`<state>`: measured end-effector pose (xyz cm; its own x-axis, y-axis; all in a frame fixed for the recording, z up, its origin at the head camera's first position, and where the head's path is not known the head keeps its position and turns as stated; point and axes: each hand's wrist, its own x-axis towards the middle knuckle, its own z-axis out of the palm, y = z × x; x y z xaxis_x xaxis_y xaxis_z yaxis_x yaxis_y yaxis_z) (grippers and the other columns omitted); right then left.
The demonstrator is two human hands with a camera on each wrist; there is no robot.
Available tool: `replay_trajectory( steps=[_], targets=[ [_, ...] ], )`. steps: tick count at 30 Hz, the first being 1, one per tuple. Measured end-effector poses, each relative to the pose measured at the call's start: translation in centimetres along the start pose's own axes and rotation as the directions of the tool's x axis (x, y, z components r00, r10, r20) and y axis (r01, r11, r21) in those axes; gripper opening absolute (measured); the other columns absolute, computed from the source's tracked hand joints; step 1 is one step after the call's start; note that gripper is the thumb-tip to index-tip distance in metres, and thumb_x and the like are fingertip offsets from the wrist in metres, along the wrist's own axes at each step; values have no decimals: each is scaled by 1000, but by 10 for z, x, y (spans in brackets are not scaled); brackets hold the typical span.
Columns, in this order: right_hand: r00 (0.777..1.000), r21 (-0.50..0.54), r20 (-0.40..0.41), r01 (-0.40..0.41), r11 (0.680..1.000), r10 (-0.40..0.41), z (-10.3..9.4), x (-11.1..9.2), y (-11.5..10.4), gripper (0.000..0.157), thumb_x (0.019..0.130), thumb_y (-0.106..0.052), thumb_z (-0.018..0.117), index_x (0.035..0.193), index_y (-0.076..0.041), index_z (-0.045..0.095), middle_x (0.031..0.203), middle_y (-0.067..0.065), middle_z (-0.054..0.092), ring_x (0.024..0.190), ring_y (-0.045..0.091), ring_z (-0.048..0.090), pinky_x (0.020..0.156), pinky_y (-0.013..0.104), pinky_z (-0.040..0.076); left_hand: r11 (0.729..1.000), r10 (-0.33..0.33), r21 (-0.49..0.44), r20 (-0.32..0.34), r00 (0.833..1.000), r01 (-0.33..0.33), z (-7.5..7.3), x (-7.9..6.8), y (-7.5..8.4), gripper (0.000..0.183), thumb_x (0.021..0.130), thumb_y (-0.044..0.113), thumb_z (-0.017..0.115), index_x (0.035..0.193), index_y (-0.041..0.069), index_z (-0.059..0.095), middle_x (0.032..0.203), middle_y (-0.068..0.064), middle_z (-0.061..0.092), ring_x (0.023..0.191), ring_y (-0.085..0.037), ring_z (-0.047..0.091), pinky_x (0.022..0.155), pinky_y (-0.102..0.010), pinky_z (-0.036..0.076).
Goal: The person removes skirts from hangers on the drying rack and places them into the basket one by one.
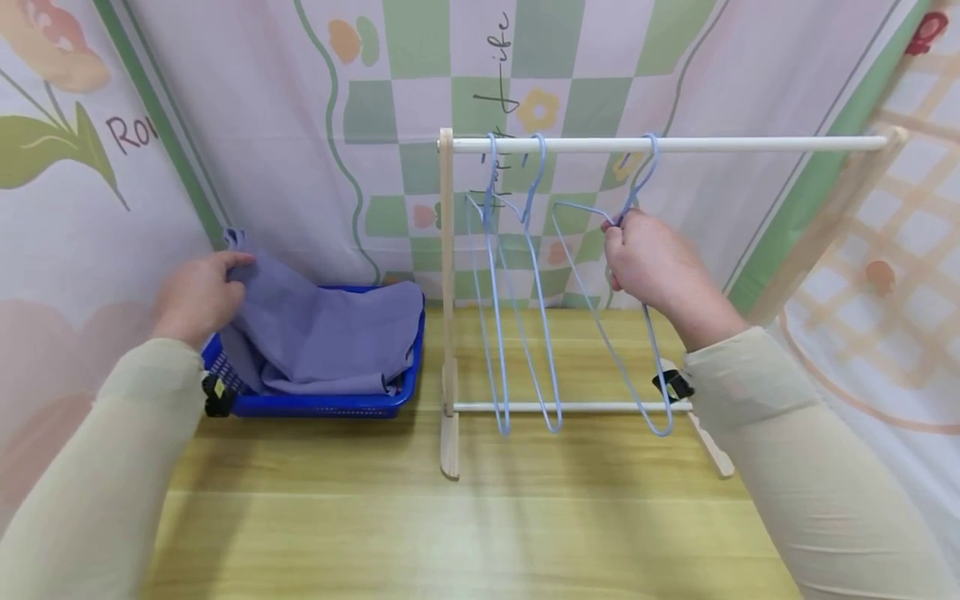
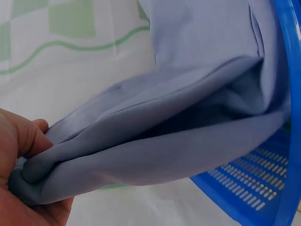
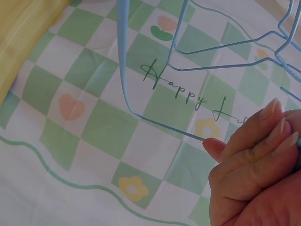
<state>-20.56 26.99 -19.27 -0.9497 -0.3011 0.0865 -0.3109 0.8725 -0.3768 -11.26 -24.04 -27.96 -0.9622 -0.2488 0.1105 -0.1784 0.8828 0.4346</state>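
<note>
My left hand (image 1: pixel 201 293) pinches the raised left end of a folded blue-grey cloth (image 1: pixel 322 333). Most of that cloth lies in a blue plastic basket (image 1: pixel 322 407). In the left wrist view, thumb and fingers of the left hand (image 2: pixel 28 165) clasp the cloth (image 2: pixel 141 150), whose layers gape apart toward the basket (image 2: pixel 254 183). Over at the rack, my right hand (image 1: pixel 660 262) grips a light blue wire hanger (image 1: pixel 600 321) just below its hook, which loops over the white rail (image 1: pixel 750 144). The right wrist view shows the right hand (image 3: pixel 258 174) curled on this hanger (image 3: pixel 164 126).
Two more blue hangers (image 1: pixel 551 358) hang near the rack's left wooden post (image 1: pixel 447 275). A lower white bar (image 1: pixel 585 407) joins the rack's feet. Behind stands a patterned curtain (image 1: pixel 360 50); the wooden table (image 1: pixel 450 542) extends in front of basket and rack.
</note>
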Motion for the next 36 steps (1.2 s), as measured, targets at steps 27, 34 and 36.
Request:
replay_trajectory(
  steps=[27, 34, 36],
  targets=[
    [1000, -14, 7, 10, 1000, -10, 6, -2, -16, 51, 109, -26, 22, 143, 1, 49, 74, 6, 70, 79, 32, 59, 71, 42, 43, 998, 64, 20, 86, 994, -66, 62, 4, 70, 58, 98, 8, 46, 155, 20, 52, 161, -17, 46, 88, -32, 57, 57, -36, 39],
    [1000, -20, -2, 16, 1000, -16, 6, -2, -17, 49, 109, -25, 22, 139, 1, 51, 73, 6, 70, 79, 32, 60, 72, 42, 44, 997, 76, -16, 100, 992, -75, 79, 4, 79, 56, 100, 7, 46, 154, 18, 53, 159, -15, 49, 50, -17, 33, 47, -31, 29],
    [1000, -21, -6, 17, 1000, -17, 6, -2, -17, 49, 109, -25, 23, 139, 0, 52, 73, 6, 70, 80, 32, 60, 72, 42, 44, 997, 78, -18, 107, 991, -76, 84, 5, 81, 55, 101, 7, 47, 154, 18, 53, 159, -15, 49, 50, -17, 33, 47, -30, 28]
  ],
)
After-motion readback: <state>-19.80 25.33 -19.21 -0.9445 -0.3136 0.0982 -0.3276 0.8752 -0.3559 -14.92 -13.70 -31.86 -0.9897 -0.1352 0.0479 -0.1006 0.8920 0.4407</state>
